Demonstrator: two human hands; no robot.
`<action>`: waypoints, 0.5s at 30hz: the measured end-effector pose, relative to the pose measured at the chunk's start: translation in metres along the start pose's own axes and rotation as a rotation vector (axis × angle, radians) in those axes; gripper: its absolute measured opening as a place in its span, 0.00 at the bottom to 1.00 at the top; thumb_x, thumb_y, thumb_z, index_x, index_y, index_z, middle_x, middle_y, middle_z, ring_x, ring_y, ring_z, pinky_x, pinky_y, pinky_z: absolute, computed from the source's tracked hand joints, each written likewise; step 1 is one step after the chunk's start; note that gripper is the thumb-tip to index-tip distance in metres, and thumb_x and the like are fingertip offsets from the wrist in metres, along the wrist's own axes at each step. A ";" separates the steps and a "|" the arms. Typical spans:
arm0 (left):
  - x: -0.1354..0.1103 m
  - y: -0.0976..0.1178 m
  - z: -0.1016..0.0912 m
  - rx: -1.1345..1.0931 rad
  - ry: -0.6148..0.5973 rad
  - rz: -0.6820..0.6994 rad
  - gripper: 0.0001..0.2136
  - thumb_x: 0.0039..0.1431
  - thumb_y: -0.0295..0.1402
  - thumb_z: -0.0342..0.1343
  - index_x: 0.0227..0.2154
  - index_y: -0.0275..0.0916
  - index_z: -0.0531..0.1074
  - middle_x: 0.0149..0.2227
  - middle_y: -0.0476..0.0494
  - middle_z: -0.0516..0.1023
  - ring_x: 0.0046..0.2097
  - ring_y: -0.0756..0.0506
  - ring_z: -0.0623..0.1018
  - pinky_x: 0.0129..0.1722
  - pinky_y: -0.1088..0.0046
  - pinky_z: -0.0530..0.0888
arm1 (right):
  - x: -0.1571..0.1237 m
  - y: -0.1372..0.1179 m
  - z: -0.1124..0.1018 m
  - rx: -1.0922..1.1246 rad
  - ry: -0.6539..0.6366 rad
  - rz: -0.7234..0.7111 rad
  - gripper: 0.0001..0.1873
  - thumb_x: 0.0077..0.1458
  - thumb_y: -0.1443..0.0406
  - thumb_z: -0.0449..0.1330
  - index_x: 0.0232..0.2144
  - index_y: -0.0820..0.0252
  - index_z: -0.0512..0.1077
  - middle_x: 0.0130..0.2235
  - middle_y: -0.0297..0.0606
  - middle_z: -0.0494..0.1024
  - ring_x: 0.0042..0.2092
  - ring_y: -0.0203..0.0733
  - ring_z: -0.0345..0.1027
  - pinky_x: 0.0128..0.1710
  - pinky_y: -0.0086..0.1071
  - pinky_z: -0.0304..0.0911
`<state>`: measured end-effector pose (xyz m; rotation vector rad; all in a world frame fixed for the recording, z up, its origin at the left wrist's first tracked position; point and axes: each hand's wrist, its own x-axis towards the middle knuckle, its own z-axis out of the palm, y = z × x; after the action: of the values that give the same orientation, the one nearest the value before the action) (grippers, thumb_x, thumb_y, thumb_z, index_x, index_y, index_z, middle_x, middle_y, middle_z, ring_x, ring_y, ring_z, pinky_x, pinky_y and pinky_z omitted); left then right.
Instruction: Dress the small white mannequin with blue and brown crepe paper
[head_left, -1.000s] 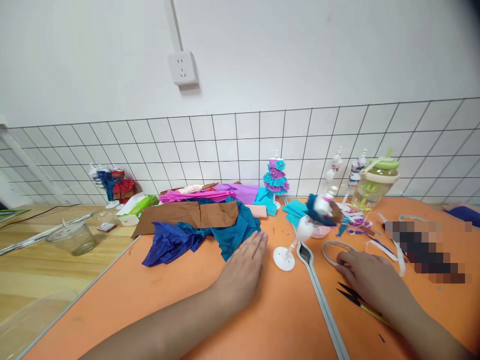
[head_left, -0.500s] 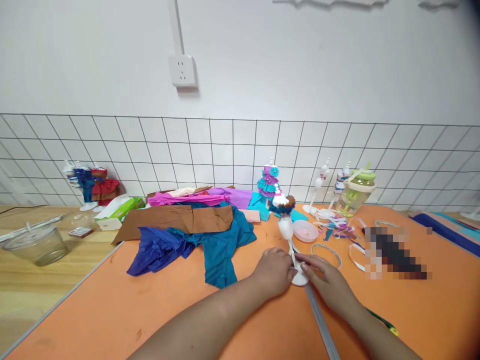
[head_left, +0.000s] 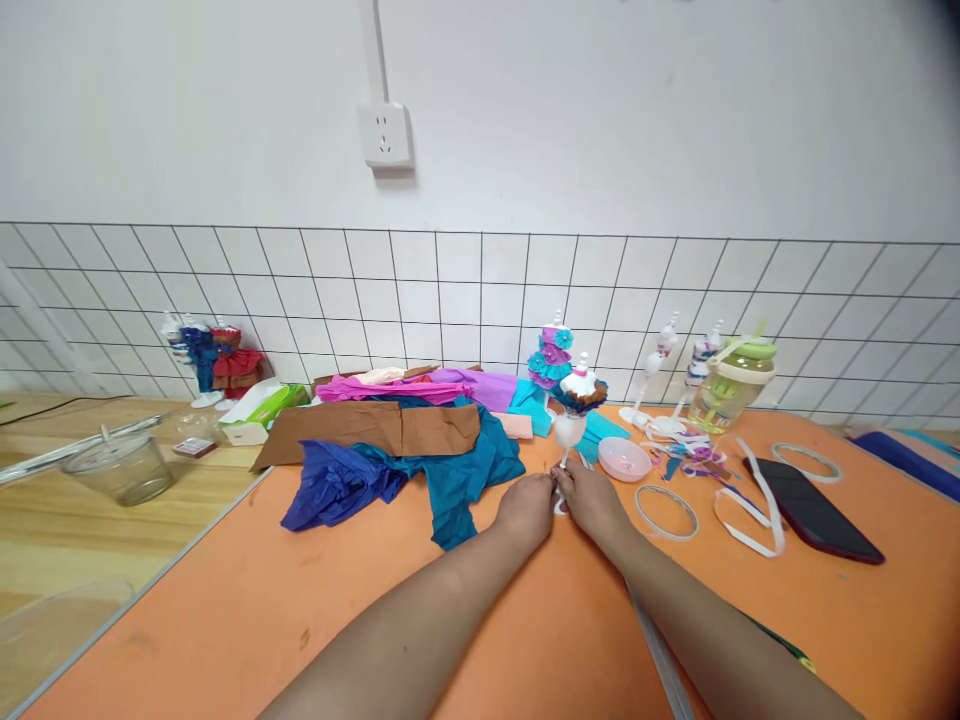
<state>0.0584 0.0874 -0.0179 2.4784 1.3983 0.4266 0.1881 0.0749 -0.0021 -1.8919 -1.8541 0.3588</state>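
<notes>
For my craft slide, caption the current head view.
Left hand and right hand hold a miniature dress form on an orange table.

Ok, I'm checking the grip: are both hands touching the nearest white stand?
Touching: the head view shows left hand and right hand gripping the white stand low on its stem.

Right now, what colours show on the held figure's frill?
The frill is brown and dark blue; best in head view.

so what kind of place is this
Likely a craft workspace: loose coloured sheets and cut scraps lie on an orange tabletop, and a small white dress form trimmed in brown and blue is near them.
</notes>
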 end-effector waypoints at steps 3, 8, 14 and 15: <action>0.002 -0.003 0.004 0.060 0.030 -0.035 0.19 0.62 0.23 0.41 0.53 0.33 0.69 0.53 0.30 0.74 0.53 0.40 0.75 0.52 0.65 0.70 | 0.014 -0.008 0.011 -0.005 0.031 0.016 0.17 0.66 0.59 0.46 0.34 0.59 0.72 0.33 0.42 0.79 0.36 0.44 0.72 0.33 0.32 0.55; 0.000 0.004 0.017 0.171 0.045 -0.073 0.25 0.57 0.18 0.43 0.60 0.23 0.61 0.56 0.17 0.69 0.61 0.31 0.67 0.56 0.51 0.65 | 0.016 -0.013 0.016 -0.002 0.051 0.042 0.18 0.67 0.58 0.46 0.35 0.58 0.72 0.33 0.40 0.79 0.35 0.43 0.72 0.32 0.31 0.55; -0.050 0.001 0.007 0.205 -0.016 0.032 0.19 0.57 0.21 0.46 0.51 0.26 0.70 0.50 0.19 0.73 0.55 0.32 0.72 0.51 0.54 0.68 | 0.004 -0.009 0.013 -0.037 0.070 0.012 0.19 0.66 0.55 0.46 0.35 0.57 0.73 0.33 0.42 0.79 0.37 0.45 0.73 0.33 0.32 0.55; -0.063 -0.005 -0.001 0.199 -0.024 0.077 0.18 0.58 0.23 0.48 0.50 0.31 0.72 0.50 0.24 0.74 0.55 0.34 0.71 0.54 0.57 0.66 | 0.004 -0.008 0.014 -0.041 0.073 0.009 0.19 0.66 0.54 0.46 0.36 0.57 0.73 0.34 0.42 0.79 0.38 0.46 0.73 0.33 0.32 0.55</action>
<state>0.0231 0.0352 -0.0265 2.6930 1.4011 0.2839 0.1747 0.0803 -0.0098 -1.9152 -1.8187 0.2525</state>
